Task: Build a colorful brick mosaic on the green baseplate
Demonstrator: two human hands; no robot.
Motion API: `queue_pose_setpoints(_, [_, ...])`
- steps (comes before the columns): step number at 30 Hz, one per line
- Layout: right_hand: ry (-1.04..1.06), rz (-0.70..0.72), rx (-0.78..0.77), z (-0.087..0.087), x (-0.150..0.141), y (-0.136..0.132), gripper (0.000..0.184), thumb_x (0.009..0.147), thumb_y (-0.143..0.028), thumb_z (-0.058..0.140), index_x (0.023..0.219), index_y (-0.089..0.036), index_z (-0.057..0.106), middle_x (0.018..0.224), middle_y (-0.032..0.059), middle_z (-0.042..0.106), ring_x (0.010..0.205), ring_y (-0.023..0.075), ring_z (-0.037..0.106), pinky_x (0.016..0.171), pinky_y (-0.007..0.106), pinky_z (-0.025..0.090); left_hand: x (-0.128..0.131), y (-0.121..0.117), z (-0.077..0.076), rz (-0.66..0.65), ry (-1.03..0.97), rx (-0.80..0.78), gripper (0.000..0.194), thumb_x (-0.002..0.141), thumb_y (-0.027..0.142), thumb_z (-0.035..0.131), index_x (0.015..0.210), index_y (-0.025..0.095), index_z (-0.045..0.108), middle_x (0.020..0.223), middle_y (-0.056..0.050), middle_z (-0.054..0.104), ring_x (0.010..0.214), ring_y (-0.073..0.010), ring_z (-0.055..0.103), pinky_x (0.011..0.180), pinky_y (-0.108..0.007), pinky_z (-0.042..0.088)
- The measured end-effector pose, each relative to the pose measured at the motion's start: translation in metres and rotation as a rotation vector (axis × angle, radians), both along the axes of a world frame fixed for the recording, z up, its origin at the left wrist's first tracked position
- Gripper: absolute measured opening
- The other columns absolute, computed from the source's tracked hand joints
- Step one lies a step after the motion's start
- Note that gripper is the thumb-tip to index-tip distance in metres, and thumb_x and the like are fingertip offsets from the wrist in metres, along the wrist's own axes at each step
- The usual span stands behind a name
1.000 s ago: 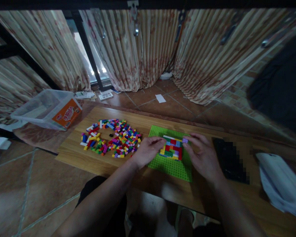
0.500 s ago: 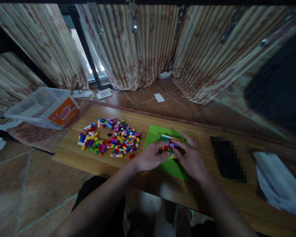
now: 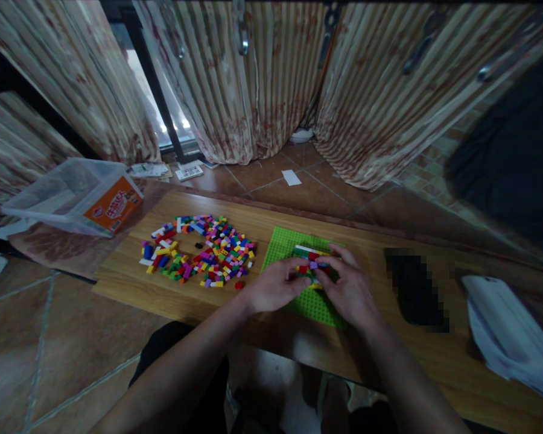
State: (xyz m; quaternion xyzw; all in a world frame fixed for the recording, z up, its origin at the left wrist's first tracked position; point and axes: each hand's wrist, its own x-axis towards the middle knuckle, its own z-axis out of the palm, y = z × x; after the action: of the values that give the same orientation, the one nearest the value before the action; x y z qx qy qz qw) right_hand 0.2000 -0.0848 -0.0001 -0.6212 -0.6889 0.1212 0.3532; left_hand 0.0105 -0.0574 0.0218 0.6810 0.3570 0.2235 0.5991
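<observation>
Loose bricks [image 3: 224, 258]: left on the tabletop [image 3: 131, 283]
Baseplate [image 3: 319, 309]: right of these
Brick assembly [image 3: 308, 252]: on the baseplate
Bin [image 3: 75, 202]: left of the tabletop
Curtains [image 3: 235, 90]: behind

A right hand [image 3: 350, 292] pinches a small purple plastic brick [image 3: 314, 265] above a low, multicoloured patch of joined bricks [image 3: 311, 254] on a bright green, studded square baseplate [image 3: 276, 244]. A left hand [image 3: 274, 286] curls over the patch's left side; its exact fingertip contact is unclear. On the brown wooden table [image 3: 136, 280], loose multicoloured plastic bricks [image 3: 228, 247] lie scattered left of the baseplate. A clear plastic bin with an orange label [image 3: 113, 205] stands farther left; striped, flower-patterned curtains [image 3: 262, 90] hang beyond.
</observation>
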Motion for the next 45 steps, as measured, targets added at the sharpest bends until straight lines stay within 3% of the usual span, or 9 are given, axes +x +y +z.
queue_pose_setpoints(9, [0.036,0.008,0.018,0.000,-0.004,0.001,0.016,0.086,-0.033,0.059,0.091,-0.022,0.070,0.131,0.0114,0.055,0.120,0.0286,0.055,0.103,0.050,0.044,-0.002,0.003,-0.003,0.056,0.056,0.010,0.037,0.089,0.034,0.054,0.119,0.015,0.060,0.062,0.004,0.049,0.054,-0.0095,0.042,0.049,-0.021,0.031])
queue_pose_setpoints(33, [0.097,-0.066,0.013,0.000,-0.011,0.005,0.015,0.083,-0.032,0.061,0.088,-0.022,0.070,0.124,0.0110,0.059,0.115,0.0275,0.058,0.101,0.048,0.045,-0.007,0.007,-0.007,0.041,0.111,0.104,0.039,0.090,0.035,0.052,0.123,0.017,0.059,0.060,0.005,0.048,0.051,-0.0090,0.041,0.048,-0.021,0.028])
queue_pose_setpoints(45, [0.173,-0.069,0.017,0.001,-0.002,0.006,0.021,0.083,-0.036,0.062,0.098,-0.022,0.069,0.125,0.0107,0.058,0.117,0.0257,0.057,0.105,0.048,0.042,-0.010,0.011,-0.005,0.089,0.111,0.087,0.039,0.089,0.035,0.053,0.121,0.014,0.060,0.062,0.004,0.050,0.052,-0.0091,0.041,0.048,-0.020,0.029])
